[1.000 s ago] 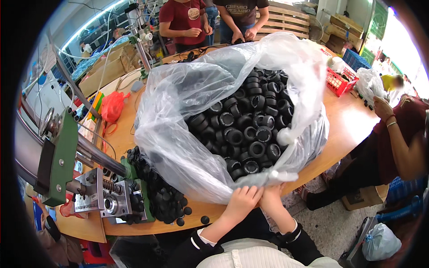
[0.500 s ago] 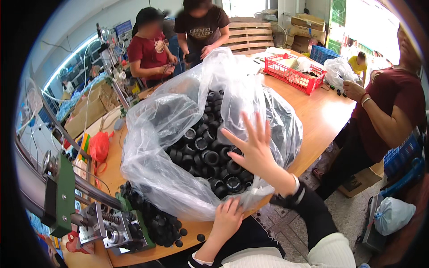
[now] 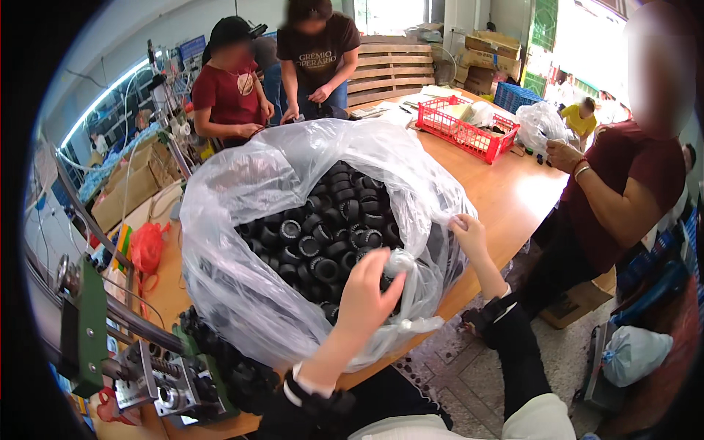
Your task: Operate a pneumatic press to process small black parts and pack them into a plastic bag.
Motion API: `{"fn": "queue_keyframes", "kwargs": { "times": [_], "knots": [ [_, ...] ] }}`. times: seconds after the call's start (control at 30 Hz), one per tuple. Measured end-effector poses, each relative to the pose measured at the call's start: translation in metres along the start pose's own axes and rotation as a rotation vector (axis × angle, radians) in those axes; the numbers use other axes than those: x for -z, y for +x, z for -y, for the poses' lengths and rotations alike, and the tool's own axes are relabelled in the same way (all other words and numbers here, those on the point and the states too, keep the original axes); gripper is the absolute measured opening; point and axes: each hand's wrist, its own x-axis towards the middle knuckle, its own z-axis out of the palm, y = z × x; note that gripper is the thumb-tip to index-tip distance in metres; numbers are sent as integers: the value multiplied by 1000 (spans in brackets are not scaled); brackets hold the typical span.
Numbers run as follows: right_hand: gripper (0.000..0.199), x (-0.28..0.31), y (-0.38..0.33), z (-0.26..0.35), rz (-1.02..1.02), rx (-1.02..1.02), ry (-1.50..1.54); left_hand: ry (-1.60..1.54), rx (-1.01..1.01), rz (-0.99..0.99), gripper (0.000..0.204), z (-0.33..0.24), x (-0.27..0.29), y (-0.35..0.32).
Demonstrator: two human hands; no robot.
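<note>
A large clear plastic bag (image 3: 242, 176) stands wide-mouthed on the table, filled with black ring-shaped, tyre-like parts (image 3: 323, 268). My left hand (image 3: 361, 297) reaches over the near side of the bag's mouth. Its thumb and fingers curve around a bunched fold of plastic at the right part of the rim. My right hand (image 3: 469, 238) is closed in a pinch on the bag's right side, pulling the film outward. Some of the parts behind my left hand are hidden.
Beside the bag stands a green and metal press (image 3: 172, 385), with loose black parts (image 3: 246, 374) heaped near it. A red crate (image 3: 469, 132) sits at the table's far right. One person (image 3: 616, 183) stands at right; two others work across the table (image 3: 506, 198).
My right hand went from spread above the bag to pinching its right side. My left hand rose from the near rim to the bunched plastic. The bag's mouth is wider.
</note>
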Motion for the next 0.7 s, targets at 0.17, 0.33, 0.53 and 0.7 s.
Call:
{"fn": "queue_keyframes", "kwargs": {
  "times": [0.17,0.33,0.53,0.7],
  "knots": [
    [26,-10,-10,10,35,8,64,163,277,98,62,29,-59,60],
    [26,-16,-14,25,337,-108,152,-377,435,108,35,48,-78,70],
    [31,-14,-29,40,542,-359,797,-1122,492,332,50,58,-73,61],
    [15,2,-32,50,223,-212,603,-685,540,348,59,48,-48,45]
  ]
}}
